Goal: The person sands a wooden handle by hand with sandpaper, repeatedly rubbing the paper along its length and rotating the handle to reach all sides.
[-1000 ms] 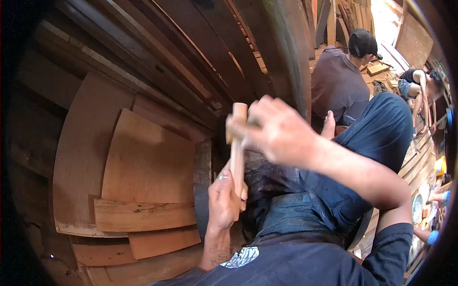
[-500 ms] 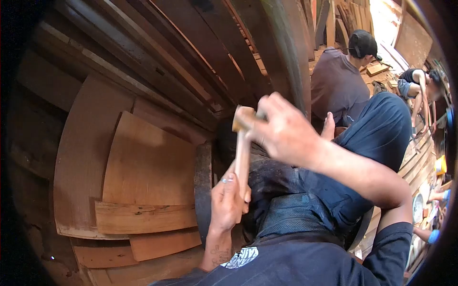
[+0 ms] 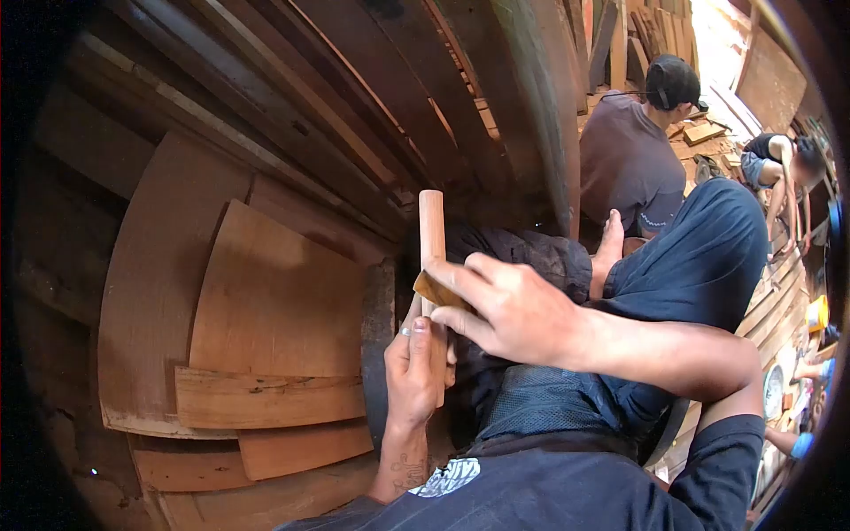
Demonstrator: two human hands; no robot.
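A rounded wooden stick (image 3: pixel 431 226) stands nearly upright in the middle of the view. My left hand (image 3: pixel 412 376) is wrapped round its lower part, with a ring on one finger. Across the stick, just above that grip, lies a folded yellow-brown piece (image 3: pixel 438 292), which looks like sandpaper. My right hand (image 3: pixel 522 310) pinches this piece against the stick. The stick's upper end sticks out above both hands.
Flat wooden boards (image 3: pixel 274 301) lie on the left, with long planks (image 3: pixel 354 97) above them. A seated person in a cap (image 3: pixel 633 159) is close by at the upper right. Another person (image 3: pixel 779 173) bends over farther right.
My right hand has slid down the stick with the yellow-brown piece, from its top end to near my left hand. The stick's upper end now shows.
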